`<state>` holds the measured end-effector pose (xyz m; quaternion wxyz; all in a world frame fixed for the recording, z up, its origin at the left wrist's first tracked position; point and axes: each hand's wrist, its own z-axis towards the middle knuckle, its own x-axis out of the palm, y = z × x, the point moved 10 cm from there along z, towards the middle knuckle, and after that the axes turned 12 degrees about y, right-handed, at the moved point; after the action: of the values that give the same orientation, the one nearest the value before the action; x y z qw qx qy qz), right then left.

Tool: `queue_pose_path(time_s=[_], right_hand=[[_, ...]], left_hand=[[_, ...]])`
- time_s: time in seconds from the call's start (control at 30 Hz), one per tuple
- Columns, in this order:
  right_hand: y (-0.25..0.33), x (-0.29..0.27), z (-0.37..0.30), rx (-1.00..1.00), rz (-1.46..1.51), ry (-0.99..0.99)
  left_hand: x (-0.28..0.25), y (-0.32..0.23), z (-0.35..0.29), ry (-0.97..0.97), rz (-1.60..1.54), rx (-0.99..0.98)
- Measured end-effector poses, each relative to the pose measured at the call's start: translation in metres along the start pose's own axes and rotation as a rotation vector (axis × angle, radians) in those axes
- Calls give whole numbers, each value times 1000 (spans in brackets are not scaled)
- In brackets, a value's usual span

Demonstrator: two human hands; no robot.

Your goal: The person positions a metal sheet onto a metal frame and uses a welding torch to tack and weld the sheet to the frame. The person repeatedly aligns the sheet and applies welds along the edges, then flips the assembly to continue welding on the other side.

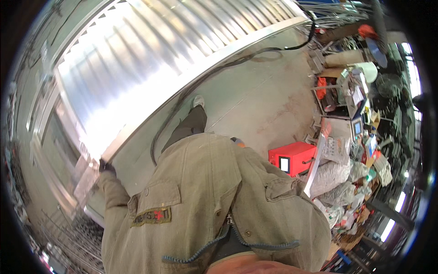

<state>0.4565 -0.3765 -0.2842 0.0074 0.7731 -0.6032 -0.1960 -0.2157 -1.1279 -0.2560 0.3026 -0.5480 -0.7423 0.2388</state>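
Observation:
A large corrugated metal panel [150, 59] in a pale metal frame [191, 73] fills the upper left, with bright glare across its ridges. My left hand [107, 167], in a dark glove, is at the frame's near corner, its fingers closed around the edge. Most of my right hand is behind the jacket front; only a small dark and orange patch [237, 142] shows beyond the cloth, too little to tell its fingers or anything in them.
A black cable [214, 71] runs over the floor along the frame. Right of me stands a red box-shaped machine [296, 157], beside plastic bags [329, 179] and a cluttered cart [340, 98]. Metal rods [337, 11] lie at the far right. Another metal frame [52, 169] is at left.

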Motion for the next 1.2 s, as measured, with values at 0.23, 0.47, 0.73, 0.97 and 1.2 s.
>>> queue_pose_path(time_s=[0.23, 0.47, 0.73, 0.97, 1.2], right_hand=[[50, -80, 52, -74, 4, 39], [35, -265, 108, -116, 198, -146], [-33, -651, 146, -108, 812, -462], [-34, -1066, 126, 24, -157, -1164], [23, -1320, 252, 84, 17, -936]], left_hand=[[59, 7, -48, -321, 164, 93], [206, 57, -69, -401, 301, -3], [336, 80, -147, -661, 561, -70], [513, 145, -250, -883, 634, -171], [802, 298, -307, -677, 1078, 126]])
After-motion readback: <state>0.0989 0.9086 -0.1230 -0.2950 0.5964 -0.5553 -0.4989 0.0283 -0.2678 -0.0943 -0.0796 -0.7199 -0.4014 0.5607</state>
